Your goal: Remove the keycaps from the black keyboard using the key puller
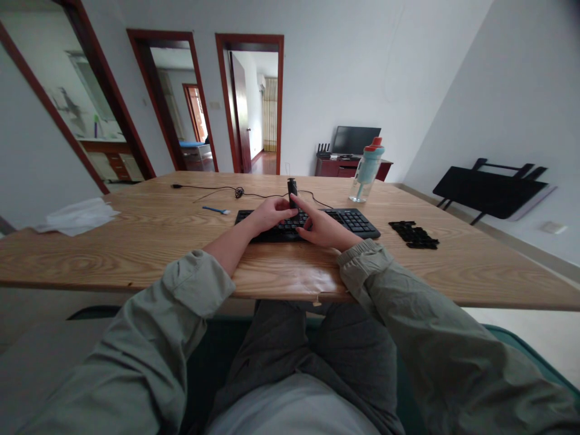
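Note:
A black keyboard (357,221) lies on the wooden table (149,241) in front of me. Both hands rest over its middle. My left hand (268,215) is curled, with its fingertips pinched at the base of a small black upright tool (292,188) that stands on the keys. My right hand (321,228) lies over the keys beside it, index finger stretched toward the same spot and the other fingers bent. Whether anything is under the right hand is hidden. A pile of loose black keycaps (414,234) sits to the right of the keyboard.
A teal water bottle with a red cap (366,170) stands behind the keyboard's right end. A black cable (212,190) runs across the far table, with a small blue-handled tool (215,210) near it. White cloth (77,216) lies at the left edge. A folded black table (492,190) leans on the right wall.

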### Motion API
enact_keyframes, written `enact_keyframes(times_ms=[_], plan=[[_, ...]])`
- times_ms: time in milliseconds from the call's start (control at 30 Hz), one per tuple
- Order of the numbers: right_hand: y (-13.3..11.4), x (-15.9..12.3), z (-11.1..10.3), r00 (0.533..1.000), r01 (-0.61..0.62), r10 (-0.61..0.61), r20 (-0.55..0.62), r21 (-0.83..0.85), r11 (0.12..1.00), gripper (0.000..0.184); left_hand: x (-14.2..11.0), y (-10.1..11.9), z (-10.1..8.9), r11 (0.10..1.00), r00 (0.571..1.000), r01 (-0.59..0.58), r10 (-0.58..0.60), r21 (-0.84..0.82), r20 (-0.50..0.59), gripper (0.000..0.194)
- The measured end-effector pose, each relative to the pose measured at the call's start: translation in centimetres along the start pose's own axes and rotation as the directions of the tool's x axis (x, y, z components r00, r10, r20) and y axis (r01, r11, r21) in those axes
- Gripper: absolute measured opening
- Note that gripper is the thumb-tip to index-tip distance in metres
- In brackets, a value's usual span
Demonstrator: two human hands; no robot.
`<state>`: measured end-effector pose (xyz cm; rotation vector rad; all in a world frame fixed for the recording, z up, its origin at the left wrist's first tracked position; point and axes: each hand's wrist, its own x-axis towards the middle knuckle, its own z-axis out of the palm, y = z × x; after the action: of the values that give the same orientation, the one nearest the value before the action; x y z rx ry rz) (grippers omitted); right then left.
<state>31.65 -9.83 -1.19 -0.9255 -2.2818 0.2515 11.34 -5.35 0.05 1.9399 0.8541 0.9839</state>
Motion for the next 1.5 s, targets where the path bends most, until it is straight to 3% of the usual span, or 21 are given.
enact_keyframes(times_ms=[100, 200, 267, 333, 500, 633, 733, 800, 867, 900, 1000, 1033, 1167, 1267, 1500], plan=[[-0.1, -0.2, -0.5, 1.0, -0.018, 0.018, 0.001, -0.006, 1.0, 0.083, 0.1, -0.2, -0.7, 0.999, 0.997, 0.033, -0.033, -0.005, -0.075, 0.041], [0.1, -0.4, -0.9, 0.998, -0.045, 0.045, -0.041, -0.005, 0.999, 0.053, 0.3, -0.6, -1.6, 0.998, 0.982, 0.034, -0.024, 0.05, -0.189, 0.04], [0.6, -0.5, -0.9, 0.993, -0.089, 0.09, -0.077, 0.017, 0.996, 0.033, 0.4, -0.9, -2.1, 0.996, 0.954, 0.045, -0.021, 0.073, -0.3, 0.04], [1.1, -0.5, -0.9, 0.986, -0.124, 0.129, -0.105, 0.047, 0.991, 0.026, 0.6, -1.2, -2.4, 0.997, 0.918, 0.055, -0.026, 0.063, -0.395, 0.041], [1.9, -0.4, -0.9, 0.973, -0.17, 0.176, -0.152, 0.053, 0.984, 0.025, 0.7, -2.1, -2.6, 0.995, 0.884, -0.003, 0.05, 0.1, -0.465, 0.04], [1.9, -0.4, -1.0, 0.968, -0.185, 0.192, -0.163, 0.055, 0.981, 0.025, 0.6, -2.4, -2.3, 0.992, 0.889, -0.04, 0.09, 0.119, -0.449, 0.034], [1.7, -0.4, -1.1, 0.965, -0.191, 0.204, -0.167, 0.091, 0.977, 0.027, 0.5, -1.3, -2.5, 0.991, 0.896, -0.101, 0.128, 0.084, -0.425, 0.03], [1.7, -0.4, -1.1, 0.959, -0.201, 0.222, -0.176, 0.125, 0.971, 0.033, 0.3, 0.0, -3.2, 0.97, 0.864, -0.229, 0.241, 0.08, -0.443, 0.026], [1.9, -0.4, -1.1, 0.954, -0.211, 0.236, -0.183, 0.143, 0.967, 0.038, 0.1, 1.2, -4.2, 0.935, 0.799, -0.315, 0.353, 0.161, -0.487, 0.023], [2.0, -0.3, -1.1, 0.953, -0.214, 0.239, -0.188, 0.14, 0.967, 0.038, 0.0, 1.6, -4.6, 0.934, 0.817, -0.271, 0.35, 0.231, -0.459, 0.023], [2.3, -0.3, -1.3, 0.945, -0.221, 0.241, -0.223, 0.111, 0.969, 0.034, -0.1, 1.6, -5.3, 0.871, 0.955, -0.06, 0.192, 0.488, -0.226, 0.025], [2.4, -0.3, -1.4, 0.94, -0.225, 0.244, -0.24, 0.103, 0.969, 0.031, 0.0, 1.4, -5.3, 0.837, 0.971, -0.031, 0.155, 0.547, -0.182, 0.027], [2.8, -0.3, -1.8, 0.934, -0.233, 0.24, -0.265, 0.06, 0.971, 0.023, 0.3, 0.8, -4.5, 0.764, 0.969, -0.009, 0.165, 0.645, -0.182, 0.034], [3.0, -0.3, -1.7, 0.949, -0.22, 0.218, -0.229, 0.014, 0.975, 0.02, 0.2, 0.7, -4.3, 0.712, 0.987, 0.015, 0.104, 0.702, -0.126, 0.035], [3.6, -0.3, -1.4, 0.957, -0.219, 0.209, -0.199, -0.032, 0.975, 0.02, 0.0, -0.1, -4.7, 0.679, 0.996, 0.07, -0.01, 0.731, -0.086, 0.041]])
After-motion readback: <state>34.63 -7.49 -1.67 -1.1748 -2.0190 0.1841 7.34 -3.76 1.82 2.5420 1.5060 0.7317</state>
